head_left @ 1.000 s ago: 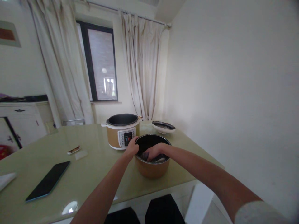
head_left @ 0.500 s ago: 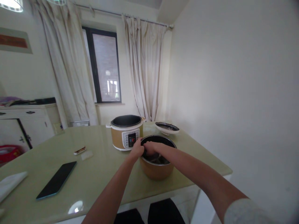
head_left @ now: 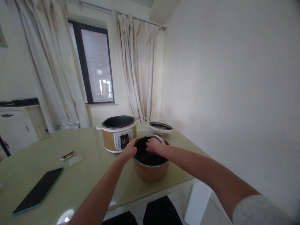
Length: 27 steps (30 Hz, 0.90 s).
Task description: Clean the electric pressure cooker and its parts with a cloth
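Observation:
A brown inner pot point(head_left: 151, 172) with a dark inside stands upright near the table's front edge. My left hand point(head_left: 130, 150) grips its left rim, the thumb on the near side. Inside the opening, at the far right wall, is my right hand point(head_left: 154, 146), fingers curled. A pale cloth point(head_left: 159, 138) shows behind that hand at the far rim and appears to be held in it; most of it is hidden. Just behind to the left sits the gold and white cooker body point(head_left: 109, 137), open at the top, its control panel facing me.
A cooker lid point(head_left: 161, 128) lies upside down behind the pot, near the right wall. On the left of the glossy green table point(head_left: 93, 178) are a black tablet point(head_left: 38, 190), a small white-edged object point(head_left: 67, 155) and a translucent piece point(head_left: 75, 160).
My right hand has moved from the left and middle of the pot to its far right wall, where the pale cloth now shows. My left hand stays on the rim. The view has turned right.

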Each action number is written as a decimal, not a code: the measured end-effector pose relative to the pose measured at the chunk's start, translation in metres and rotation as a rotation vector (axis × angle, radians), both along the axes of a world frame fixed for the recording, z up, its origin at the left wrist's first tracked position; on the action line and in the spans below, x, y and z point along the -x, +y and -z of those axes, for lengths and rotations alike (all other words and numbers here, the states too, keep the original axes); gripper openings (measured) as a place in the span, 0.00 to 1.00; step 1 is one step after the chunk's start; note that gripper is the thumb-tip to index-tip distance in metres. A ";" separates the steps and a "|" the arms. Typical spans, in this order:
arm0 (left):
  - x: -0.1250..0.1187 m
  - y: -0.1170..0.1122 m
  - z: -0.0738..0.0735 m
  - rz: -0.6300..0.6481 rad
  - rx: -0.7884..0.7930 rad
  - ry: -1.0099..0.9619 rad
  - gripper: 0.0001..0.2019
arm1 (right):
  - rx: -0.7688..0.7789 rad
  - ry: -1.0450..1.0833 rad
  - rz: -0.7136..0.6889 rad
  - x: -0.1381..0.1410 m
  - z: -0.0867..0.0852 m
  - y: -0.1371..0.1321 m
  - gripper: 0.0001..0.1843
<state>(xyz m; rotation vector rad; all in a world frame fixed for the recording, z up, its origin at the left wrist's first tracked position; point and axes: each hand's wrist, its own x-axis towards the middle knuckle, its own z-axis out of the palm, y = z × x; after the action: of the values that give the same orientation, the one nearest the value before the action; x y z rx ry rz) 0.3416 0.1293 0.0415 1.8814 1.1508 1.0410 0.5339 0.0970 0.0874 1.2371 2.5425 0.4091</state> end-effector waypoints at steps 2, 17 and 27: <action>0.003 0.001 0.001 -0.005 -0.007 0.015 0.39 | 0.008 -0.046 -0.272 0.013 -0.001 0.010 0.09; -0.012 -0.010 0.016 -0.112 0.108 -0.246 0.47 | 0.743 0.602 0.262 -0.033 -0.027 -0.038 0.16; -0.002 -0.015 0.009 -0.117 0.081 -0.297 0.40 | 0.687 0.966 0.016 -0.016 -0.021 -0.045 0.16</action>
<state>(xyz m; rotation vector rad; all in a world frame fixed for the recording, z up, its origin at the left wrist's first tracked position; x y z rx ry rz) 0.3437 0.1147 0.0321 1.5493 1.1190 1.2698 0.5496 0.0517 0.1081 1.3195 2.9037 -1.2607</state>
